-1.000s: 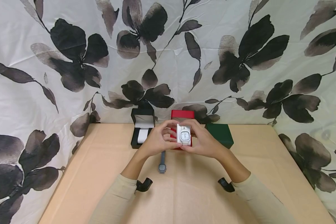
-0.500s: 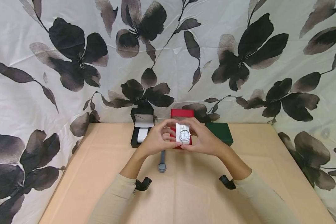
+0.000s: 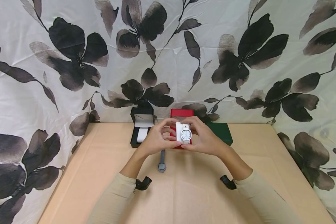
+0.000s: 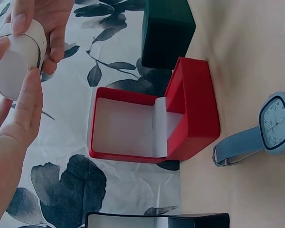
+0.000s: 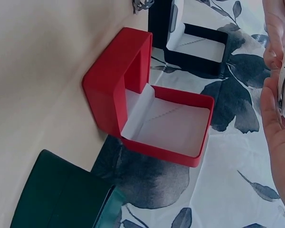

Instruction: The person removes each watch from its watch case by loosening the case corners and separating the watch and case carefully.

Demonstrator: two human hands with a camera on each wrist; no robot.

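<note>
Both hands hold up a white cushion [image 3: 179, 132] with a white-strapped watch [image 3: 186, 134] wrapped round it, in front of the open red box. Its squarish dial faces the head camera. My left hand [image 3: 154, 140] grips the cushion's left side, thumb at the bottom and fingers along the upper edge. My right hand [image 3: 205, 138] pinches the right side the same way. In the left wrist view the cushion's smooth white end [image 4: 12, 76] shows between the fingers. The red box [image 4: 199, 114] stands with its lid up, and its pale lining shows.
An open black box [image 3: 133, 137] with a white cushion inside stands left of the red one. A closed dark green box [image 3: 223, 133] sits to the right. A blue-grey watch [image 3: 162, 167] lies on the tan tabletop [image 3: 190, 193]. Floral cloth [image 3: 184, 62] hangs behind.
The watch and cushion have turned slightly, so the dial sits a little further right and more of the cushion's left side shows. Both hands keep their grip, almost in place.
</note>
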